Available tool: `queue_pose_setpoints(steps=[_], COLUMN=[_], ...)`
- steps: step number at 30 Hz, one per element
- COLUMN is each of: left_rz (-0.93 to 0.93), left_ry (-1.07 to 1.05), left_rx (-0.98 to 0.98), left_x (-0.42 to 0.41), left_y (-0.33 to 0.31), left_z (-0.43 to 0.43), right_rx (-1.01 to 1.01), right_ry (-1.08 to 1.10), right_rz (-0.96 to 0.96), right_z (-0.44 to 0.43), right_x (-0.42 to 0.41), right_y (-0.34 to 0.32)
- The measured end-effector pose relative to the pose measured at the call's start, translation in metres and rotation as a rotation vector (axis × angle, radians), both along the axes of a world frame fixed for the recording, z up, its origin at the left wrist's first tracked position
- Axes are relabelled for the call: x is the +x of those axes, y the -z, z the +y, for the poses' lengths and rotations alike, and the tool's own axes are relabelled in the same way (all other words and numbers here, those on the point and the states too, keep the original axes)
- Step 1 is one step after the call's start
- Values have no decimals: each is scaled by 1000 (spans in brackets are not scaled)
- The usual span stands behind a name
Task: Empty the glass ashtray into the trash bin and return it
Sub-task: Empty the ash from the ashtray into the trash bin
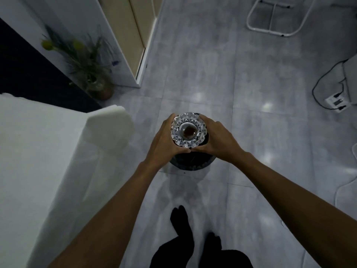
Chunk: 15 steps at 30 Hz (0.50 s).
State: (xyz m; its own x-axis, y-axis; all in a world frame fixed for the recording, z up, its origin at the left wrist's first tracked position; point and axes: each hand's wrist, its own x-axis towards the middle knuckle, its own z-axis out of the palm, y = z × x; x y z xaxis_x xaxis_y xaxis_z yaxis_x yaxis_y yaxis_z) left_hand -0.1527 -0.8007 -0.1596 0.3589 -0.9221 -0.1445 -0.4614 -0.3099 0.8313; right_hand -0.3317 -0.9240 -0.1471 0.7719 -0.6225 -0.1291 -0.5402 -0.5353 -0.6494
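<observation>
A cut-glass ashtray (189, 130) with a dark brown patch in its centre is held over a round black trash bin (193, 162) that stands on the floor. My left hand (166, 141) grips the ashtray's left side and my right hand (216, 141) grips its right side, thumbs meeting at its near edge. The ashtray's round face points toward the camera; whether that is its top or its underside is unclear. Most of the bin is hidden behind my hands and the ashtray.
A white padded sofa arm (58, 151) fills the left. A vase of dried plants (96, 84) stands by a white door frame (135, 55). A power strip with black cables (336, 101) lies at the right, a white metal frame (274, 18) at the back. Grey floor tiles surround the bin.
</observation>
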Motion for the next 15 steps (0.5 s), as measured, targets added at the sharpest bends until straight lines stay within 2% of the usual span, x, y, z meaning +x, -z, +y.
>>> queue_pose_setpoints(steps=[10, 15], left_rz=[2, -14], left_ry=[30, 17], left_rx=[72, 59], left_x=[-27, -28], left_y=[169, 247], left_z=[-19, -34], right_rx=[22, -9], right_ry=[27, 33], right_rz=[37, -33], right_z=[-18, -37], right_x=[-30, -36], right_y=[190, 269])
